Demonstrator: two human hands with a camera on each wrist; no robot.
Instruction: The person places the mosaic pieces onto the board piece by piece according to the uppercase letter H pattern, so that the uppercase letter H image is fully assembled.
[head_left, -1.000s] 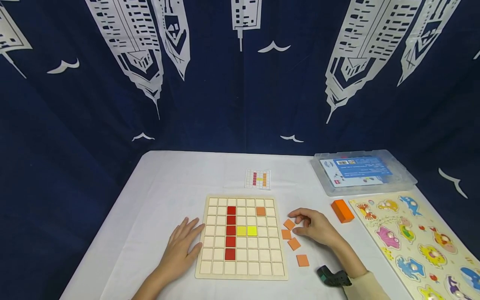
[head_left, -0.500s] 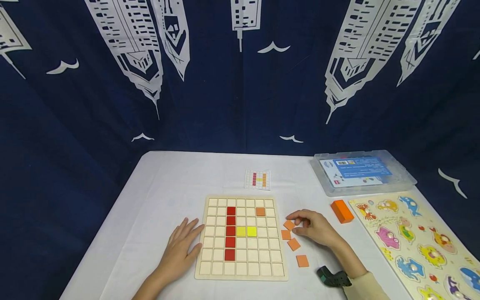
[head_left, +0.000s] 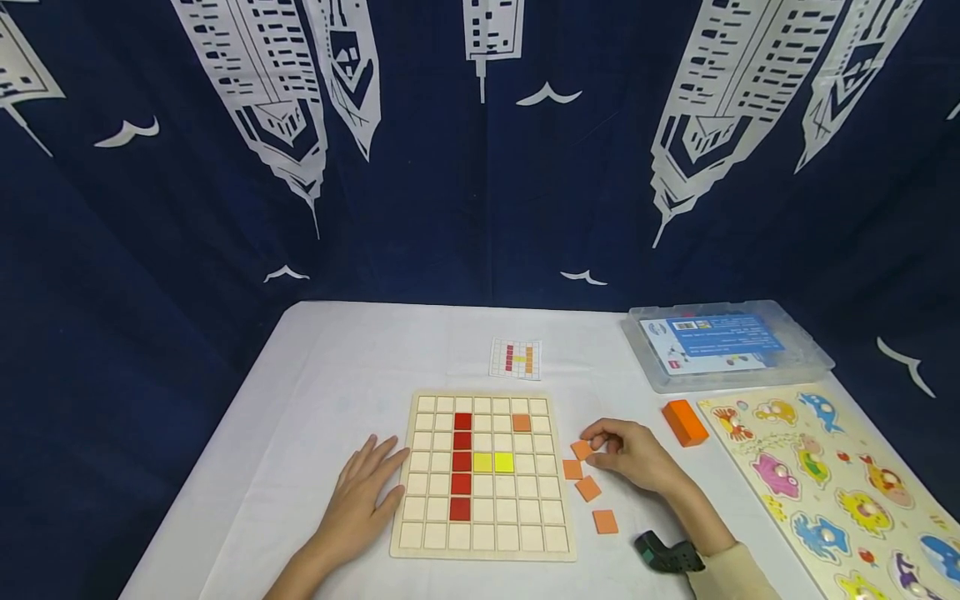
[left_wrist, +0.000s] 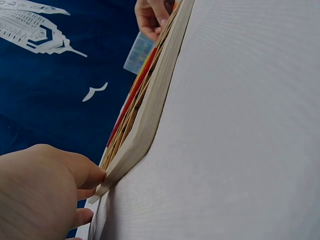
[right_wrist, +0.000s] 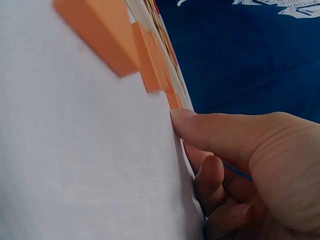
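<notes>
Pinching an orange tile narrowly between thumb and forefinger of the right hand, just beside the right edge of a wooden grid board. Resting the left hand, fingers extended, against the opposite edge.

Find in the board's cells five red tiles down the third column from the left, two yellow tiles side by side next to the middle red one, and one set orange tile in the second row from the far side. See three loose orange tiles lying near the pinched one. Make out a clear plastic box with a blue and white label at the far right; cannot tell what lies inside.

Get only from the head view the printed card beyond the board and the animal puzzle board at the right. Learn from the left wrist view the thickness of the board, seen nearly edge-on, with a digit touching it past a rounded corner. Gather from the right wrist view the thumb tip pressed to the pinched tile, with other fingers curled below.

Note the right forearm slanting in from the lower right, with a black device at the wrist above a cream sleeve.
</notes>
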